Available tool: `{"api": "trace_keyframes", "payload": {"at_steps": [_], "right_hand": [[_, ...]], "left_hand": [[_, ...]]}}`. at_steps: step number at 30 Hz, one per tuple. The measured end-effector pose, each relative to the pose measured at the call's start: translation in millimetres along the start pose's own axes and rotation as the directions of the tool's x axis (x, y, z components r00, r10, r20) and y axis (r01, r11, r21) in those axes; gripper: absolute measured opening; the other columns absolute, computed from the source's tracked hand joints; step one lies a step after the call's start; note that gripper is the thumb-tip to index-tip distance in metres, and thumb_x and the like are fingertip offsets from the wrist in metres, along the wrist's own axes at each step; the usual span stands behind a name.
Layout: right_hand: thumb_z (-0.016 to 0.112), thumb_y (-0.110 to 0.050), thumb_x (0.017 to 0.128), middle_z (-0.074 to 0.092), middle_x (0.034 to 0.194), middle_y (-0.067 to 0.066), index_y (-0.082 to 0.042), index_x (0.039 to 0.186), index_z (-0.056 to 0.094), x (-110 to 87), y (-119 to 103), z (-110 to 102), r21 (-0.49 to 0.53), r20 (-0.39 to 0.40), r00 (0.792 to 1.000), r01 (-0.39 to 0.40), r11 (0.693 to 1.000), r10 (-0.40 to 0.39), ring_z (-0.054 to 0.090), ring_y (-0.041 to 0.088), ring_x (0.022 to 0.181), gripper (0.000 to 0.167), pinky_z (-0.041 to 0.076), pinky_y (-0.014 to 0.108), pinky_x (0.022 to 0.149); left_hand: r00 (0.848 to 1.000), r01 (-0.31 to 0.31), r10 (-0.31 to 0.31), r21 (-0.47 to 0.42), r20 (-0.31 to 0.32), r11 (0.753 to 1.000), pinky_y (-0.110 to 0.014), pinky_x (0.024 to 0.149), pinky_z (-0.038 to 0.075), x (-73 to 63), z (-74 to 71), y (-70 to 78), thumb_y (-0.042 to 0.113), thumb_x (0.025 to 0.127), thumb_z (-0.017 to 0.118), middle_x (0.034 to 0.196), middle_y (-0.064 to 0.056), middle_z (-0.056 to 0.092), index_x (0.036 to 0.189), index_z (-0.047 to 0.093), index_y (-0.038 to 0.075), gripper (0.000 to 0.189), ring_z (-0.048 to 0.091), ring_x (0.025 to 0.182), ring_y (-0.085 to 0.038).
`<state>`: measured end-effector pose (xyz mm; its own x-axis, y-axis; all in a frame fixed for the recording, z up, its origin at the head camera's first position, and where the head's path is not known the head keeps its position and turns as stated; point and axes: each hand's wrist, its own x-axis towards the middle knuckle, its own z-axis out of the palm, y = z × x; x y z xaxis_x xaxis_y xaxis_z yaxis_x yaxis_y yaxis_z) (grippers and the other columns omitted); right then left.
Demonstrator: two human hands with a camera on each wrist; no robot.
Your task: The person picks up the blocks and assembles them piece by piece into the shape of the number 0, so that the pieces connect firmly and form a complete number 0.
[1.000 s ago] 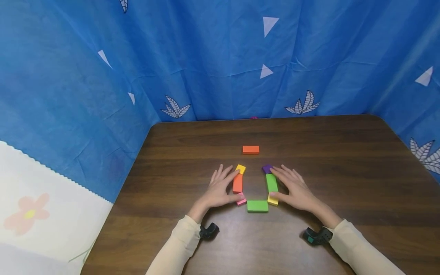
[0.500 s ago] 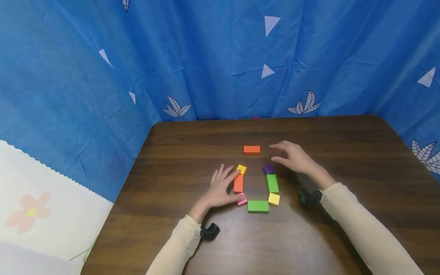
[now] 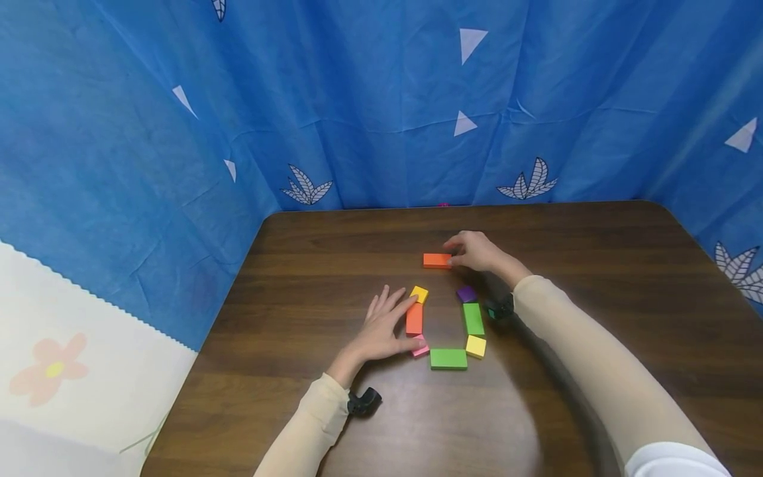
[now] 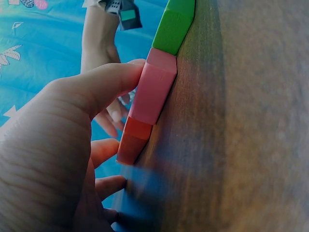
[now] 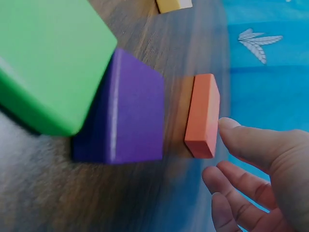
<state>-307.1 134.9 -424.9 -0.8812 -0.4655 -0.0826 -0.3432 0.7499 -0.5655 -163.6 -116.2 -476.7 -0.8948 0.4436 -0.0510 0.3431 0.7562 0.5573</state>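
My left hand rests beside a column of blocks. Its thumb touches the pink block at the near end, and its forefinger reaches the yellow block at the far end. Between those two lies an orange block. At the right end of a separate orange block, farther back, is my right hand. In the right wrist view its thumb is close to that block, with the fingers spread apart below; whether the thumb touches it I cannot tell.
A purple block, a green block and a pale yellow block form the right-hand column. Another green block lies across the near side. All are on a dark wooden table, with a blue curtain behind.
My right hand has left the right-hand column, lifting away and moving back and left to the far orange block. The left hand and all the blocks stay in place.
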Motion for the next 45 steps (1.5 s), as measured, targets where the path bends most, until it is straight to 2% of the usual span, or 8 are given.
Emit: {"api": "trace_keyframes", "payload": {"at_steps": [6,14,26,34,45], "right_hand": [[0.073,-0.01,0.087,0.064,0.119,0.019,-0.001,0.121,0.067,11.4,-3.9,2.3,-0.059,0.045,0.999,-0.009,0.998,0.012,0.06,0.03,0.098,0.035,0.055,0.042,0.088],[0.075,-0.013,0.085,0.068,0.114,0.017,-0.003,0.116,0.07,11.9,-2.7,4.9,-0.065,0.056,0.998,-0.035,0.997,0.039,0.06,0.028,0.093,0.033,0.056,0.04,0.086],[0.079,-0.017,0.082,0.072,0.101,0.013,-0.002,0.108,0.072,1.8,4.4,3.9,-0.124,0.089,0.995,0.055,0.991,-0.044,0.063,0.023,0.084,0.031,0.058,0.039,0.081],[0.079,-0.018,0.081,0.071,0.103,0.012,-0.004,0.11,0.072,-13.1,4.3,4.8,-0.058,0.096,0.994,0.052,0.997,-0.047,0.062,0.021,0.083,0.033,0.059,0.036,0.079],[0.08,-0.019,0.081,0.07,0.1,0.009,-0.006,0.107,0.073,-20.0,-7.4,5.2,-0.064,0.173,0.982,0.081,0.995,-0.069,0.06,0.018,0.078,0.03,0.058,0.031,0.075]], "left_hand": [[1.0,-0.002,0.002,0.0,-0.004,1.0,-0.055,0.121,0.0,0.4,-0.4,0.9,0.059,0.079,0.068,0.163,-0.006,0.021,0.152,0.035,0.024,0.088,-0.001,0.152,-0.034],[1.0,-0.006,0.006,-0.005,-0.001,1.0,-0.055,0.121,0.0,0.8,0.4,1.6,0.059,0.079,0.067,0.163,-0.007,0.021,0.153,0.035,0.024,0.088,-0.001,0.152,-0.034],[1.0,0.002,-0.002,-0.01,0.002,1.0,-0.055,0.121,0.0,0.4,2.5,2.4,0.059,0.079,0.069,0.163,-0.007,0.021,0.152,0.036,0.023,0.087,-0.001,0.152,-0.034],[1.0,-0.001,0.001,-0.006,0.006,1.0,-0.055,0.121,0.0,0.4,3.1,2.1,0.059,0.079,0.069,0.163,-0.006,0.02,0.152,0.035,0.023,0.088,-0.002,0.152,-0.034],[1.0,0.013,-0.013,0.001,0.0,1.0,-0.055,0.121,0.001,-0.8,0.4,3.2,0.06,0.079,0.068,0.163,-0.005,0.02,0.152,0.035,0.024,0.088,-0.002,0.152,-0.034]]}}
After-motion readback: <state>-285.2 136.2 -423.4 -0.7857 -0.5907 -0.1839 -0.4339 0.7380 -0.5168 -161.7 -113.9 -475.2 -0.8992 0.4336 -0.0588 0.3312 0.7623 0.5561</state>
